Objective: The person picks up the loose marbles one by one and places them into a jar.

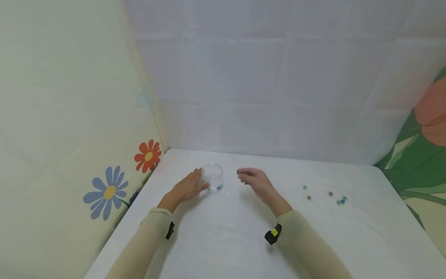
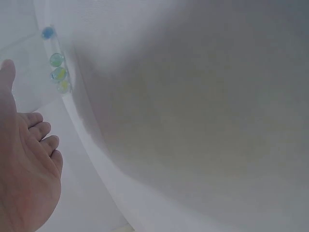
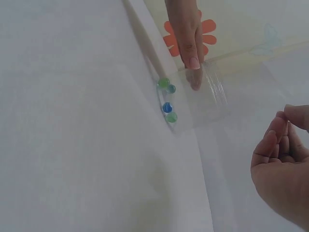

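Observation:
A clear round jar point(image 1: 212, 175) stands on the white table, with several green and blue marbles point(image 3: 167, 107) at its bottom. My left hand point(image 1: 188, 186) holds the jar from its left side, thumb in front and fingers behind, as the right wrist view shows. To the right of the jar, my right hand point(image 1: 256, 182) is raised a little above the table. It pinches a small dark marble point(image 1: 238, 172) between thumb and fingertips. In the right wrist view the fingers of the right hand point(image 3: 282, 164) hide that marble.
Several loose marbles lie on the table point(image 1: 216, 240) to the right, among them a green marble point(image 1: 304, 187), a brown marble point(image 1: 330, 193) and a blue marble point(image 1: 343, 201). A white cloth wall point(image 1: 265, 97) rises behind the table, and a flower-patterned cloth point(image 1: 69, 135) hangs at left.

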Action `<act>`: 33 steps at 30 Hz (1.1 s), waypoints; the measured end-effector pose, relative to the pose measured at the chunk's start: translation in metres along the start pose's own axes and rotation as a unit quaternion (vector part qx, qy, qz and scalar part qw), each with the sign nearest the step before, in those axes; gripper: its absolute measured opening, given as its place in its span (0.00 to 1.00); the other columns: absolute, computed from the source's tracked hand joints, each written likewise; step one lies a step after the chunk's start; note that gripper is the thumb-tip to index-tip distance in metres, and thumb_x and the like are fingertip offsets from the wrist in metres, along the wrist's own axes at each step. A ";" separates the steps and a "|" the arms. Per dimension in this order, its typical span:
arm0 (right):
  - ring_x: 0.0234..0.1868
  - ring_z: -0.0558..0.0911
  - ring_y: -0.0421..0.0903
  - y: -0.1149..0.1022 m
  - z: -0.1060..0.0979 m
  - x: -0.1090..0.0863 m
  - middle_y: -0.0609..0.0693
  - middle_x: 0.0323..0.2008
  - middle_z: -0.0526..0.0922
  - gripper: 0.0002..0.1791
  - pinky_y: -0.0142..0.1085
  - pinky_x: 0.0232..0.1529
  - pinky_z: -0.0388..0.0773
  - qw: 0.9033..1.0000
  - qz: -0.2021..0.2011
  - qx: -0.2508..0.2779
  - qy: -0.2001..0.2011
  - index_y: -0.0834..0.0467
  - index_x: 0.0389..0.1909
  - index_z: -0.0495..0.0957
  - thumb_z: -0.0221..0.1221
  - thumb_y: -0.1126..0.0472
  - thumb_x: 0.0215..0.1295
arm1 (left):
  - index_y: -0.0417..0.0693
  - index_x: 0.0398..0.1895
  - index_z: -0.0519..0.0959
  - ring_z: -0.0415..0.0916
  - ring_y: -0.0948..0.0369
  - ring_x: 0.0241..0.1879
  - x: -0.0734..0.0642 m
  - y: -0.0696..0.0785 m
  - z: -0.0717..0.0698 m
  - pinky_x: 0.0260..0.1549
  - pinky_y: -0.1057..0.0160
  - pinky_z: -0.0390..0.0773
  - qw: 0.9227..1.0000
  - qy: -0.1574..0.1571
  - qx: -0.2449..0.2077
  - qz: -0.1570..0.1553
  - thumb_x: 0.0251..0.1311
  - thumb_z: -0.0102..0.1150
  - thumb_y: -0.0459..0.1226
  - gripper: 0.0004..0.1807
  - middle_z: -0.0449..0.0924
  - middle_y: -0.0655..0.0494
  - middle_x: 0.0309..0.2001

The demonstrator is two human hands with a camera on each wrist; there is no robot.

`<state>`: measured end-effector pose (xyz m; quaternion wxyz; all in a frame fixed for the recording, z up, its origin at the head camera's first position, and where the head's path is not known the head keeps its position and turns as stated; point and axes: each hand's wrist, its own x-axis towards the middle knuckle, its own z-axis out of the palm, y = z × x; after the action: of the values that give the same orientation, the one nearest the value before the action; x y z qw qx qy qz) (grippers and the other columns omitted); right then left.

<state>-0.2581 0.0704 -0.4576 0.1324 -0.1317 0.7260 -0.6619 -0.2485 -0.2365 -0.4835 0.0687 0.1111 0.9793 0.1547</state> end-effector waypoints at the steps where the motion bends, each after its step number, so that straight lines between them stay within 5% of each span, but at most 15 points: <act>1: 0.59 0.78 0.60 -0.001 0.003 0.002 0.62 0.61 0.79 0.21 0.42 0.59 0.77 1.000 0.003 0.001 -0.004 0.63 0.61 0.78 0.61 0.60 0.72 | 0.36 0.80 0.46 0.42 0.43 0.80 0.000 0.000 0.000 0.76 0.43 0.49 1.000 0.000 0.000 0.000 0.72 0.39 0.67 0.52 0.45 0.39 0.81; 9: 0.50 0.81 0.47 -0.006 0.027 0.021 0.53 0.55 0.84 0.17 0.44 0.58 0.79 1.000 0.003 -0.019 -0.011 0.58 0.58 0.82 0.62 0.58 0.71 | 0.38 0.81 0.45 0.42 0.43 0.80 0.000 0.001 -0.002 0.76 0.43 0.49 1.000 -0.006 -0.004 -0.006 0.71 0.41 0.67 0.52 0.44 0.39 0.81; 22: 0.48 0.83 0.46 -0.013 0.063 0.042 0.52 0.51 0.86 0.16 0.49 0.58 0.79 0.999 0.014 -0.039 -0.005 0.57 0.55 0.84 0.64 0.57 0.69 | 0.37 0.81 0.46 0.41 0.43 0.80 0.000 0.001 -0.004 0.76 0.42 0.48 1.000 -0.007 -0.013 -0.005 0.72 0.42 0.65 0.50 0.44 0.39 0.81; 33: 0.45 0.82 0.45 -0.018 0.073 0.050 0.50 0.46 0.87 0.15 0.52 0.58 0.79 0.997 0.033 -0.066 0.016 0.55 0.53 0.84 0.64 0.57 0.68 | 0.34 0.80 0.49 0.43 0.41 0.79 -0.002 0.002 -0.004 0.76 0.41 0.49 1.000 -0.001 -0.013 0.007 0.72 0.42 0.65 0.51 0.45 0.39 0.80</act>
<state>-0.2773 -0.0175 -0.4470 0.1332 -0.1056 0.7744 -0.6095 -0.2468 -0.2365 -0.4786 0.0702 0.1172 0.9763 0.1679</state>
